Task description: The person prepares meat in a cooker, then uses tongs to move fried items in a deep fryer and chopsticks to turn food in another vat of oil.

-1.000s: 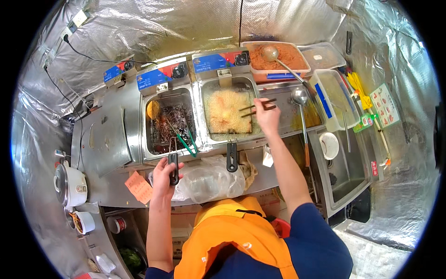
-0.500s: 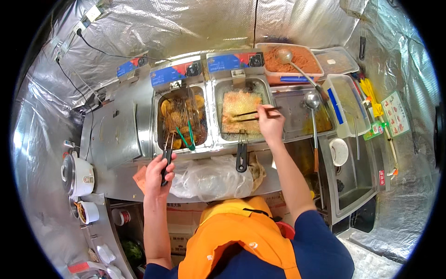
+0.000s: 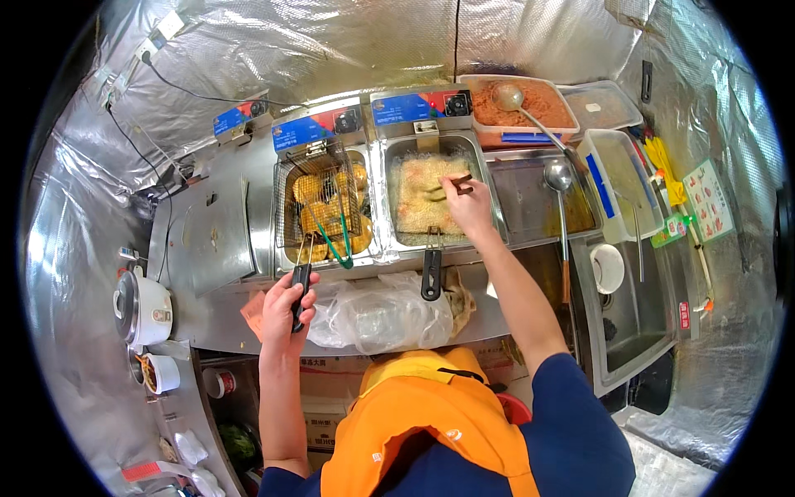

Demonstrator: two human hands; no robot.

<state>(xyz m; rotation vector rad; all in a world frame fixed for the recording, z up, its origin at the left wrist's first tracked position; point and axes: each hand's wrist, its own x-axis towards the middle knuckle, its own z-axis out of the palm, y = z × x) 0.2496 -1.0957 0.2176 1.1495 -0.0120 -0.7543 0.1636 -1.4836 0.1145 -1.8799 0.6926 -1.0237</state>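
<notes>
My left hand (image 3: 286,305) grips the black handle of a wire fryer basket (image 3: 319,203) that hangs raised over the left fryer vat, with golden fried pieces in it. Green tongs (image 3: 335,246) rest on the vat's front rim. My right hand (image 3: 468,207) holds dark chopsticks (image 3: 451,184) with their tips in the bubbling oil of the right fryer vat (image 3: 432,199). A second basket's black handle (image 3: 431,273) sticks out from that vat toward me.
A clear plastic bag (image 3: 381,311) lies on the steel counter edge. A tray of red-brown mix with a ladle (image 3: 517,103) is at the back right, a second ladle (image 3: 559,195) over an oil pan, a sink (image 3: 633,315) at right, a rice cooker (image 3: 141,306) at left.
My left hand has lifted the fryer basket out of the left vat, so golden pieces show in it. My right hand stays over the right vat with the chopsticks.
</notes>
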